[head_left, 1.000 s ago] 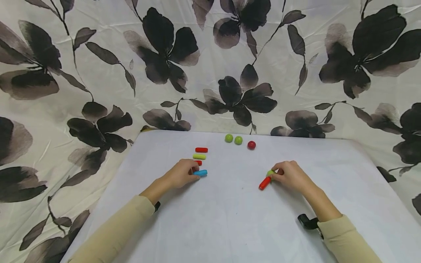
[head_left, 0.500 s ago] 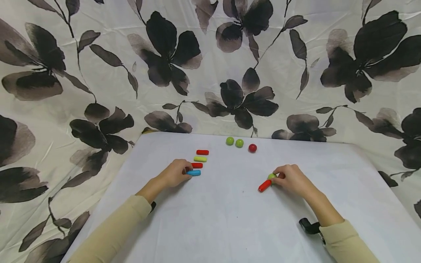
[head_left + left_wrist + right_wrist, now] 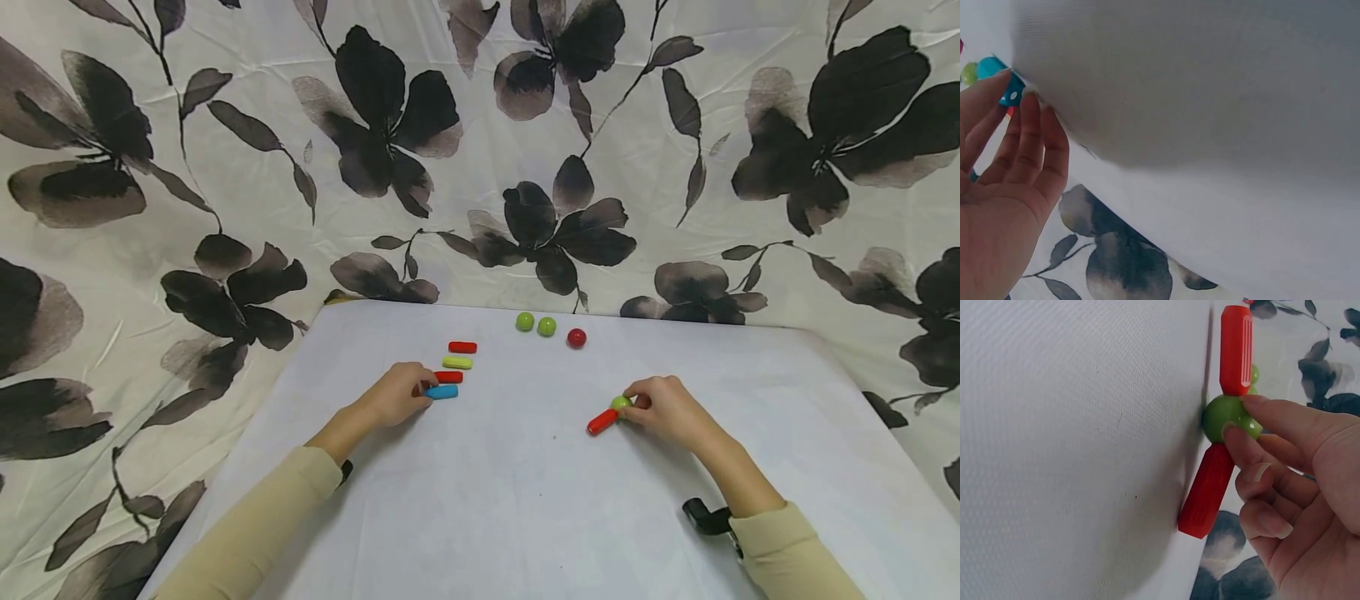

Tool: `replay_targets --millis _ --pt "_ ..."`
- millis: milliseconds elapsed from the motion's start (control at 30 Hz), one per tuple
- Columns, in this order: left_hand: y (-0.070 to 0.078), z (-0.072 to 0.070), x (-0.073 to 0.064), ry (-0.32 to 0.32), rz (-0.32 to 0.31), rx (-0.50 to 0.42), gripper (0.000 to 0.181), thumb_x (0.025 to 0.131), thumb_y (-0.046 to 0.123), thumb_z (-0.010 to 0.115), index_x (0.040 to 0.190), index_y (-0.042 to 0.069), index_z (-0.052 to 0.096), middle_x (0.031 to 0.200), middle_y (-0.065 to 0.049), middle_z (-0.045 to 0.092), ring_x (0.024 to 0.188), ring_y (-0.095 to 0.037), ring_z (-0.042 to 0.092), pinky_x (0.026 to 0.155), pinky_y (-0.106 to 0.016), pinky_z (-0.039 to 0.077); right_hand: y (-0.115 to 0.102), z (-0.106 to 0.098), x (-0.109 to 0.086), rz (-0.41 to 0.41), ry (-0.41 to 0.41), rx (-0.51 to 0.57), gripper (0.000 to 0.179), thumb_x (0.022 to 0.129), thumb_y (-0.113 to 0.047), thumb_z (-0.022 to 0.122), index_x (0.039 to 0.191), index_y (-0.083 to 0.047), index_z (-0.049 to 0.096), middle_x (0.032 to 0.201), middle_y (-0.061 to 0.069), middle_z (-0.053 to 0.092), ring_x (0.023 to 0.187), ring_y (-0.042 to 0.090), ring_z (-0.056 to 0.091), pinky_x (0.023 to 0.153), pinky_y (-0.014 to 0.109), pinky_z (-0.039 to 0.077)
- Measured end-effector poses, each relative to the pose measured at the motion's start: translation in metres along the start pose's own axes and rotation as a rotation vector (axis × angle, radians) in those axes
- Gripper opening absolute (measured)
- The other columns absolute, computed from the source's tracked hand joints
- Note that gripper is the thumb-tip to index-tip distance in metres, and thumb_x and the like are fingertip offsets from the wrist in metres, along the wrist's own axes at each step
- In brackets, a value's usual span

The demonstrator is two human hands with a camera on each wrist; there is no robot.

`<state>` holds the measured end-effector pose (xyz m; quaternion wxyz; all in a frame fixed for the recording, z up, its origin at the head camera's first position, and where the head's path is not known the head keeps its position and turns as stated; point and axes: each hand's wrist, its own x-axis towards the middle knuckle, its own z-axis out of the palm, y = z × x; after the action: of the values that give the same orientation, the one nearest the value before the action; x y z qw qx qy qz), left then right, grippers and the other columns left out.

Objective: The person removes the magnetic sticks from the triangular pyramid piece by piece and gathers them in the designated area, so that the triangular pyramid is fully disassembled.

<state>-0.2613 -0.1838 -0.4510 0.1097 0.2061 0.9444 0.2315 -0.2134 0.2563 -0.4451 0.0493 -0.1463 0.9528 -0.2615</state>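
Observation:
At the left of the head view, my left hand (image 3: 397, 394) holds a short blue stick (image 3: 443, 392) by its near end. The left wrist view has thumb and fingertips on this blue stick (image 3: 1012, 95), which shows a hole in its end. A red stick (image 3: 450, 377) lies just behind it. On the right, my right hand (image 3: 663, 408) pinches a glossy green ball (image 3: 620, 402) between thumb and finger. From the ball a red stick (image 3: 602, 422) points toward the near left. In the right wrist view, red sticks (image 3: 1207, 492) meet the ball on two sides.
Behind the left hand, a yellow-green stick (image 3: 457, 362) and another red stick (image 3: 462, 347) lie in a row. Two green balls (image 3: 525, 322) and a red ball (image 3: 576, 337) sit near the far edge of the white table (image 3: 495, 500). Floral cloth (image 3: 480, 150) hangs behind.
My left hand has drawn the blue stick a little to the left, uncovering more of the red stick behind it. The right hand with its ball and red sticks stays nearly still.

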Motion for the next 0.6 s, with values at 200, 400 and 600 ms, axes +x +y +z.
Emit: replay_targets --millis 200,400,600 --pt "0.0 -0.001 0.0 -0.007 0.008 0.005 0.03 0.092 0.006 0.075 0.122 0.003 0.07 0.104 -0.007 0.066 0.092 -0.021 0.057 0.086 -0.036 0.054 0.002 -0.001 0.0 -0.011 -0.003 0.001 0.021 0.089 -0.01 0.078 0.106 0.003 0.075 0.072 -0.002 0.062 0.066 0.014 0.052 0.059 0.026 0.044" --pt "0.009 -0.001 -0.006 0.079 0.064 0.108 0.034 0.09 0.01 0.078 0.122 0.004 0.069 0.113 -0.009 0.063 0.099 -0.025 0.061 0.093 -0.043 0.054 0.004 -0.001 0.001 -0.037 -0.01 0.001 0.023 0.088 -0.01 0.08 0.107 0.003 0.074 0.071 -0.003 0.06 0.066 0.013 0.05 0.06 0.026 0.043" --pt "0.043 0.008 -0.006 0.086 0.217 0.091 0.03 0.092 0.013 0.077 0.118 0.002 0.07 0.106 -0.009 0.066 0.095 -0.025 0.062 0.09 -0.042 0.053 0.005 -0.001 0.0 -0.064 0.02 -0.021 0.021 0.086 -0.009 0.082 0.103 0.001 0.074 0.074 -0.002 0.057 0.07 0.015 0.05 0.063 0.029 0.043"
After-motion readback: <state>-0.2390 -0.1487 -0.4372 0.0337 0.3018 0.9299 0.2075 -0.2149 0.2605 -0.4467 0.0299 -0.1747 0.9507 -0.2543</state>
